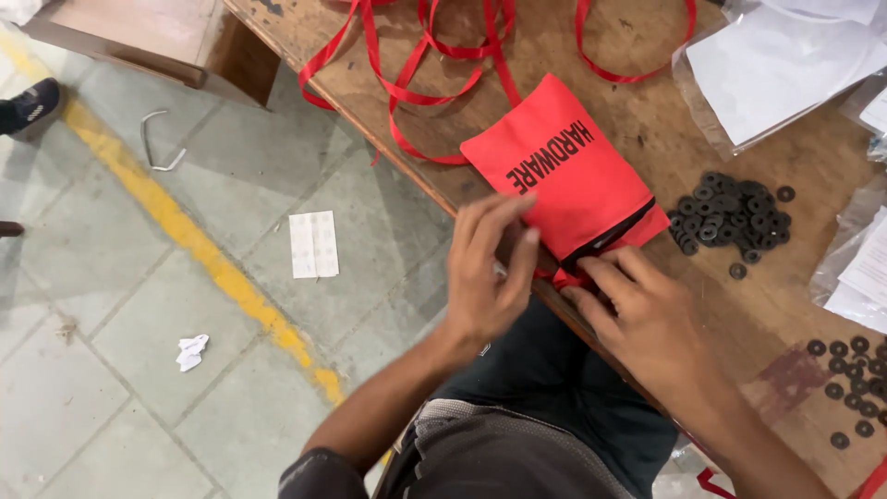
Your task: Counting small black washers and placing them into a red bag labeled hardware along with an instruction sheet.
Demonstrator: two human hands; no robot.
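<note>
- The right hand lies nearest, palm down at the table edge, fingers spread a little and resting on the near, lower corner of the pouch; whether they pinch the cloth I cannot tell.
- The left hand sits just left of it, fingers held together and bent, their tips at the pouch's near left edge; a small pale item shows between them, too small to make out.
- The pouch is a flat red cloth bag with black lettering and a dark slit opening along its near right end.
- Its long axis runs diagonally, from the far left corner down to the opening at the near right, which faces the right hand.
- It lies on the wooden table near the edge, just beyond both hands' fingertips.
- Black washers are heaped just right of the pouch.
- Red ribbon loops across the table beyond it.
</note>
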